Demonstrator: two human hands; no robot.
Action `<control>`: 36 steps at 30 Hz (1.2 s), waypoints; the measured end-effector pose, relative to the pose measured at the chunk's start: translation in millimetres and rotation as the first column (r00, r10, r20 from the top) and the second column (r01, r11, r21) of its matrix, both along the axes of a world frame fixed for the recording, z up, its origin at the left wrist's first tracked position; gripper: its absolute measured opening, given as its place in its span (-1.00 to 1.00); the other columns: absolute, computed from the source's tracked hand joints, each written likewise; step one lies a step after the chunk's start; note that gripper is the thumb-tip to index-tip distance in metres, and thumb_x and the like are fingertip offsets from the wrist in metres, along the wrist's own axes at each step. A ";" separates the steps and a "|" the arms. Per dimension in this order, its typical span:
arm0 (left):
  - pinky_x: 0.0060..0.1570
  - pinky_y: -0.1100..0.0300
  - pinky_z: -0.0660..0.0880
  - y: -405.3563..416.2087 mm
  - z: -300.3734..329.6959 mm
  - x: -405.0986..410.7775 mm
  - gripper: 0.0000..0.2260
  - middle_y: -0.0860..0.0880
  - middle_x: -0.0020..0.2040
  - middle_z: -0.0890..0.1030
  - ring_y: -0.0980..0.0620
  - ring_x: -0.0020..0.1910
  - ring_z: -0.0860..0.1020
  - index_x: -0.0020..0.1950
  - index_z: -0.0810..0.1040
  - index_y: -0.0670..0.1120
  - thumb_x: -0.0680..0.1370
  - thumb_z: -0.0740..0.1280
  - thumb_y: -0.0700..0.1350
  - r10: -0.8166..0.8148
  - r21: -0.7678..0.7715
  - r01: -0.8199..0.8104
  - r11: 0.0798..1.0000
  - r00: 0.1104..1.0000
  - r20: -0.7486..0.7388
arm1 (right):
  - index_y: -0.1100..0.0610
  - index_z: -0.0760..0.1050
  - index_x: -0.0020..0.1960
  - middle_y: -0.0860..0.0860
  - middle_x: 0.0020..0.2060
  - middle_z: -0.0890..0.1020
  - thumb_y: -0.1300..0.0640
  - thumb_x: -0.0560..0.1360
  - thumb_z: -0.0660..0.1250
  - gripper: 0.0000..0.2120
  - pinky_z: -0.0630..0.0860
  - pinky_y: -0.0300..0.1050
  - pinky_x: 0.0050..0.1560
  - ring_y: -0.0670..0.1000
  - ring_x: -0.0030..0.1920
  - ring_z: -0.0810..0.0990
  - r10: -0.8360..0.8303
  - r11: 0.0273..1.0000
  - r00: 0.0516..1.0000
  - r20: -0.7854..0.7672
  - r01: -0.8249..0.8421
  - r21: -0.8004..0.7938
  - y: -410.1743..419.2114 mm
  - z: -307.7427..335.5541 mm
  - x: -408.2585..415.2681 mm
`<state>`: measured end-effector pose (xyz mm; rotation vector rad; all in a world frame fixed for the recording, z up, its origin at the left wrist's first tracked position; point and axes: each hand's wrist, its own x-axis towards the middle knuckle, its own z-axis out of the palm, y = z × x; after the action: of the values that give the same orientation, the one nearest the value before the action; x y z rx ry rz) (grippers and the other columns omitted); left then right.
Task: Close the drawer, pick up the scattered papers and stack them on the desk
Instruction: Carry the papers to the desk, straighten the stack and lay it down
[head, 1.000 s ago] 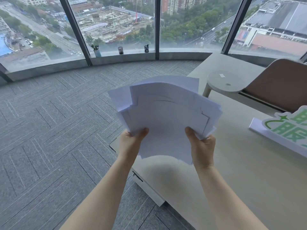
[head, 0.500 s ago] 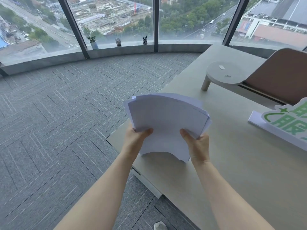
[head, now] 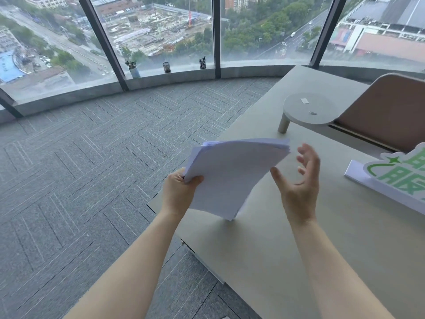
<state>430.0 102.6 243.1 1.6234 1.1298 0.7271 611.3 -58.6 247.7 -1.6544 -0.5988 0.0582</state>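
Note:
A bundle of white papers (head: 232, 173) is tilted over the near left corner of the beige desk (head: 287, 245), with one lower corner resting on the desktop. My left hand (head: 179, 192) grips the bundle at its left edge. My right hand (head: 299, 180) is just right of the papers, palm turned toward them, fingers spread, touching nothing. The drawer front (head: 202, 261) shows under the desk's left edge and looks flush with it.
A small round stand (head: 308, 109) sits on the desk behind the papers, next to a brown upright panel (head: 386, 111). A white and green sign (head: 395, 178) lies at the right. Grey carpet (head: 80, 169) spreads left toward the window ledge with small pots (head: 166, 67).
The fanned sheets have been squared into a tighter bundle and lowered to the desk. My right hand has let go and opened beside the papers; my left hand still holds them.

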 end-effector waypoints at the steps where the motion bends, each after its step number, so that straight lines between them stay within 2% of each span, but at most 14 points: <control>1: -0.39 0.23 0.28 2.3 6.1 1.8 -0.77 0.19 -0.54 0.45 0.14 -0.44 0.37 -0.46 0.46 0.02 0.36 0.43 -0.13 -0.015 0.060 0.018 0.998 0.999 -0.041 | 0.03 0.29 0.43 -0.05 0.37 0.43 0.10 0.36 0.50 -0.29 0.32 0.07 0.38 0.02 0.36 0.40 0.001 0.999 0.987 0.159 0.008 -0.053 2.1 9.1 7.1; 4: -0.44 0.28 0.25 8.2 23.3 9.1 -0.74 0.14 -0.52 0.44 0.16 -0.46 0.38 -0.44 0.45 0.03 0.41 0.41 -0.16 -0.024 0.272 0.074 0.959 0.982 -0.185 | 0.08 0.32 0.43 -0.02 0.37 0.44 0.03 0.33 0.49 -0.28 0.23 0.10 0.44 0.07 0.44 0.32 0.137 0.982 0.879 0.457 -0.059 -0.181 15.8 32.4 20.9; 6: -0.38 0.14 0.27 11.4 31.0 15.1 -0.73 0.07 -0.49 0.39 0.00 -0.39 0.39 -0.44 0.41 0.01 0.42 0.39 -0.14 -0.046 0.380 0.148 0.913 0.963 -0.265 | 0.04 0.36 0.40 -0.04 0.29 0.54 0.03 0.33 0.47 -0.33 0.22 0.10 0.42 0.06 0.40 0.37 0.224 0.959 0.865 0.449 -0.114 -0.258 26.2 39.7 19.1; 10: -0.27 0.15 0.23 13.2 40.5 25.5 -0.62 0.11 -0.47 0.31 -0.04 -0.35 0.36 -0.46 0.28 0.11 0.44 0.40 -0.13 -0.064 0.528 0.257 0.810 0.933 -0.355 | 0.02 0.57 0.17 -0.18 -0.03 0.65 0.14 0.36 0.46 -0.62 0.44 0.03 0.19 0.00 0.06 0.58 0.243 0.958 0.884 0.400 -0.154 -0.242 36.6 39.1 13.5; 12: -0.23 0.15 0.25 15.3 40.0 29.3 -0.72 0.10 -0.44 0.35 -0.05 -0.34 0.39 -0.40 0.38 0.07 0.44 0.39 -0.12 -0.064 0.560 0.286 0.777 0.922 -0.382 | 0.02 0.65 -0.02 -0.16 -0.18 0.66 0.15 0.39 0.44 -0.82 0.50 -0.08 -0.03 -0.03 -0.13 0.61 0.245 0.954 0.908 0.338 -0.165 -0.249 35.9 33.8 14.7; 14: -0.19 0.14 0.26 16.6 38.3 32.3 -0.84 0.05 -0.38 0.48 -0.10 -0.31 0.46 -0.33 0.50 -0.01 0.44 0.40 -0.11 -0.075 0.592 0.329 0.736 0.908 -0.412 | 0.03 0.65 -0.14 -0.08 -0.28 0.65 0.16 0.40 0.43 -0.93 0.44 -0.17 -0.19 -0.08 -0.24 0.55 0.245 0.951 0.945 0.216 -0.191 -0.243 30.4 25.2 15.4; 17: -0.13 0.14 0.25 17.8 32.2 36.4 -0.96 0.00 -0.28 0.62 -0.12 -0.22 0.56 -0.23 0.59 -0.07 0.41 0.41 -0.13 -0.094 0.616 0.391 0.684 0.884 -0.457 | 0.09 0.66 -0.16 -0.02 -0.33 0.63 0.22 0.43 0.41 -0.93 0.36 -0.18 -0.24 -0.14 -0.29 0.47 0.236 0.953 0.972 0.023 -0.226 -0.202 18.6 11.1 13.3; 21: -0.11 0.13 0.25 28.3 19.9 34.5 -0.94 0.01 -0.27 0.61 -0.12 -0.19 0.56 -0.24 0.57 -0.06 0.38 0.42 -0.11 -0.070 0.604 0.386 0.697 0.876 -0.478 | 0.08 0.68 -0.11 -0.09 -0.31 0.58 0.26 0.45 0.38 -0.86 0.37 -0.17 -0.19 -0.13 -0.26 0.47 0.166 0.982 0.963 -0.211 -0.181 -0.051 -1.9 -3.9 12.5; 24: -0.07 0.09 0.29 42.9 12.5 28.6 -0.95 0.01 -0.26 0.62 -0.11 -0.15 0.55 -0.26 0.59 -0.03 0.38 0.41 -0.08 -0.023 0.566 0.316 0.761 0.886 -0.463 | -0.10 0.69 -0.14 -0.23 -0.32 0.64 0.29 0.46 0.39 -0.71 0.43 -0.29 -0.20 -0.19 -0.27 0.52 0.098 0.995 0.959 -0.266 -0.104 -0.008 -18.2 -9.9 13.1; 27: -0.02 0.04 0.42 57.3 7.3 23.0 -0.93 -0.02 -0.17 0.63 -0.11 -0.09 0.56 -0.17 0.61 -0.02 0.39 0.44 -0.07 -0.022 0.506 0.247 0.826 0.913 -0.408 | -0.12 0.69 -0.16 -0.24 -0.32 0.65 0.30 0.46 0.39 -0.69 0.43 -0.21 -0.16 -0.18 -0.26 0.52 0.050 0.999 0.946 -0.320 -0.048 0.012 -31.4 -18.1 15.4; 30: -0.01 0.11 0.47 68.3 2.8 18.4 -0.66 -0.01 -0.08 0.61 -0.02 -0.04 0.58 0.14 0.55 -0.04 0.39 0.48 -0.14 -0.120 0.192 0.171 0.966 0.961 -0.250 | -0.13 0.70 -0.17 -0.22 -0.31 0.66 0.29 0.45 0.41 -0.69 0.43 -0.10 -0.09 -0.12 -0.21 0.52 0.006 0.999 0.933 -0.360 0.006 0.033 -43.9 -27.8 19.9; 32: 0.02 0.14 0.48 70.2 -3.7 18.2 -0.50 -0.04 -0.04 0.63 0.02 -0.05 0.60 0.28 0.45 -0.02 0.38 0.50 -0.19 -0.208 -0.059 0.202 0.978 0.969 -0.137 | -0.12 0.71 -0.16 -0.20 -0.29 0.68 0.29 0.45 0.42 -0.70 0.43 -0.06 -0.04 -0.08 -0.17 0.53 0.002 0.997 0.923 -0.385 0.026 0.067 -51.0 -33.0 22.3; 34: -0.01 0.18 0.48 64.6 -12.9 21.9 -0.61 -0.06 -0.06 0.67 0.04 -0.09 0.62 0.16 0.53 -0.04 0.37 0.48 -0.26 -0.284 -0.199 0.270 0.942 0.958 -0.046 | -0.11 0.71 -0.16 -0.19 -0.28 0.69 0.30 0.46 0.42 -0.70 0.44 -0.07 -0.03 -0.09 -0.17 0.55 0.004 0.995 0.918 -0.397 0.034 0.088 -55.3 -36.7 23.2; 36: -0.10 0.27 0.46 53.1 -17.8 29.1 -0.77 0.02 -0.16 0.68 0.15 -0.20 0.61 -0.02 0.62 -0.07 0.40 0.44 -0.33 -0.298 -0.228 0.290 0.929 0.955 0.001 | -0.11 0.71 -0.16 -0.19 -0.27 0.70 0.32 0.46 0.41 -0.68 0.46 -0.12 -0.03 -0.14 -0.19 0.56 -0.004 0.995 0.916 -0.400 0.045 0.091 -58.1 -38.5 22.5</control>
<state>459.1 155.7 225.3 1.5682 0.9276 0.3625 633.8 -116.7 209.2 -1.4962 -0.2627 0.3368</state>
